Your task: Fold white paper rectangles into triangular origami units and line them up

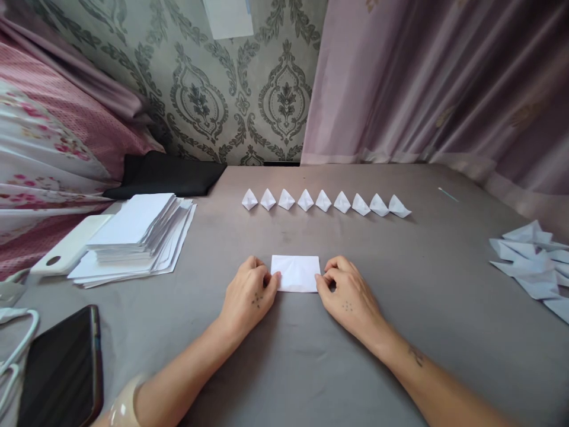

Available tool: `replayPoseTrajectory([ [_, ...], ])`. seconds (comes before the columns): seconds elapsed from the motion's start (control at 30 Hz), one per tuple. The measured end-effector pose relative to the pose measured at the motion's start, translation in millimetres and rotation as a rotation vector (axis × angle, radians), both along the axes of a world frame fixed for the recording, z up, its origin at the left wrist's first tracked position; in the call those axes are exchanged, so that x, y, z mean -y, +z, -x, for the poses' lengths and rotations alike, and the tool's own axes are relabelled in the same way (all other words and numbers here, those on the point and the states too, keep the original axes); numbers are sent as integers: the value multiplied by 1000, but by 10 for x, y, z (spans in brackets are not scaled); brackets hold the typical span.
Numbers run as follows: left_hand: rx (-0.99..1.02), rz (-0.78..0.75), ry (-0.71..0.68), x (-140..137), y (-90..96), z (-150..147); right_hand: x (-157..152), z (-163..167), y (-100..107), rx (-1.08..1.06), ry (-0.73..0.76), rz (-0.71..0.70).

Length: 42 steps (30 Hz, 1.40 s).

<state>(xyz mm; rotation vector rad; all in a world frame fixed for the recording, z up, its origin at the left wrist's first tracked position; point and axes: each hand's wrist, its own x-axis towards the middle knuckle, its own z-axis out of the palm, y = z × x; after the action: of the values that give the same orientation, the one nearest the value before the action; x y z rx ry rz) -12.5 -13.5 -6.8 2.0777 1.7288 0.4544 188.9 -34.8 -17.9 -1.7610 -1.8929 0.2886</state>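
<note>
Pinching folded white paper (296,274) at left edge with left hand (249,292), at right edge with right hand (352,296); curling both hands loosely, partway closed.

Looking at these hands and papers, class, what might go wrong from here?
The left hand and right hand touch the white paper only near its side edges, so it might shift or crease crookedly. The row of folded paper pieces sits beyond it; a forward reach might knock one out of line. The stack of paper has uneven edges, so a bump might make sheets slide.
</note>
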Motion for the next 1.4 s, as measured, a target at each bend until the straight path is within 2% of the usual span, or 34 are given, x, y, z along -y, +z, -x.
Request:
replayPoseTrajectory([
  [0.23, -39, -15, -14, 16, 13, -6, -7, 3, 15, 20, -8, 64],
  [0.53, -71, 14, -15, 21, 29, -9, 7, -17, 1, 74, 35, -16],
  [0.67, -89, -48, -24, 37, 42, -2, 30, -1, 29, 56, 46, -53],
  [0.73, -103, -136, -119, 27, 48, 3, 32, 19, 48, 49, 158, -77],
  [0.8, -125, -205, -301, 8, 47, 8, 32, 34, 68, 68, 311, -82],
  [0.87, -133, -208, -447, -8, 35, 12, 43, 41, 93, 105, 408, -72],
  [0.9, -120, -198, -472, -11, 24, 12, 56, 42, 110, 127, 428, -70],
  [1.13, 79, -230, -272, 66, -71, -22, 280, 149, 274, 372, 392, -64],
  [1.4, 88, -215, -232, 124, -132, 36, 405, 244, 242, 484, 376, -43],
])
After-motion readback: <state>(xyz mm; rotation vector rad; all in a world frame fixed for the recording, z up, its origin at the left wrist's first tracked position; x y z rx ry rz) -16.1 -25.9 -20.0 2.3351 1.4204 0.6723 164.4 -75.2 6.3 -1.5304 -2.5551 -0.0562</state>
